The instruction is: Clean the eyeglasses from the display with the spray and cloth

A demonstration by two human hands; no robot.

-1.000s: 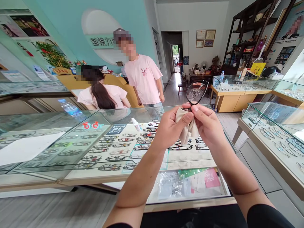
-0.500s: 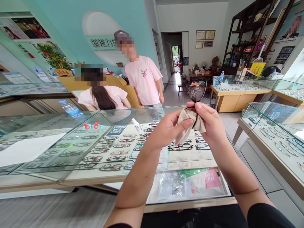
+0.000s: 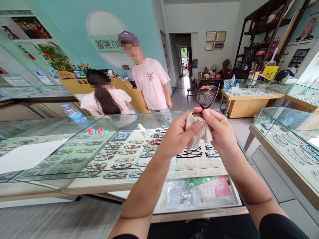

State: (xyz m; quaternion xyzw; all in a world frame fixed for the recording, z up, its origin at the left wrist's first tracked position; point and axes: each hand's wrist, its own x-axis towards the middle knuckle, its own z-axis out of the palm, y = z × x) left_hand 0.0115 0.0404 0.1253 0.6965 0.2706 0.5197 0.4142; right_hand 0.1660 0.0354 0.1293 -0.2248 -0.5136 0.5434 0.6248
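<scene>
Above the glass counter I hold up a pair of dark-framed glasses (image 3: 207,95), one lens standing clear above my fingers. A beige cleaning cloth (image 3: 198,132) is folded over the lower lens, which it mostly hides. My left hand (image 3: 179,133) pinches the cloth around that lens, thumb across its front. My right hand (image 3: 219,126) grips the frame near its middle between thumb and fingers, with the cloth's edge against it.
Rows of glasses lie in the glass display case (image 3: 124,146) beneath my arms. On its top stand a small white spray bottle (image 3: 143,130), red toy-like glasses (image 3: 95,131) and a water bottle (image 3: 74,114). An open drawer (image 3: 199,192) holds plastic bags. Two people are beyond the counter.
My left thumb and the cloth have shifted slightly over the lower lens, covering more of the frame. The seated person's head has turned a little.
</scene>
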